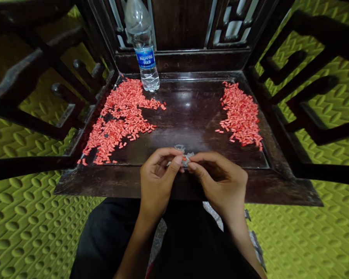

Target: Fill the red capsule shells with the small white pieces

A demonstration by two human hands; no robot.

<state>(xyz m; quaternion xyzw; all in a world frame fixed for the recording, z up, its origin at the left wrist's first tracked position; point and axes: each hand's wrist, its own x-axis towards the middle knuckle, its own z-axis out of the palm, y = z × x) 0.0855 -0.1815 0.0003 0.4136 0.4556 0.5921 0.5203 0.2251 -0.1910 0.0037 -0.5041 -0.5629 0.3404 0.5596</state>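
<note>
My left hand [159, 172] is closed in a pinch at the front edge of the dark wooden seat. At its thumb and fingertips is a small red tube piece [184, 158]. Facing it, my right hand [225, 180] is pinched too, its fingertips almost against the red piece; what lies between them is too small to make out. Whitish, crumpled-looking scraps [180, 147] show behind and between the fingertips. A large loose pile of similar red tube pieces [116, 112] spreads to the left, and a smaller red pile [241, 114] lies to the right.
A clear plastic water bottle [145, 58] with a blue label stands at the back left, touching the pile. Openwork wooden armrests [72, 85] flank the dark seat [189, 116], and a carved backrest [182, 25] closes the rear. Yellow-green textured matting [26, 228] surrounds it.
</note>
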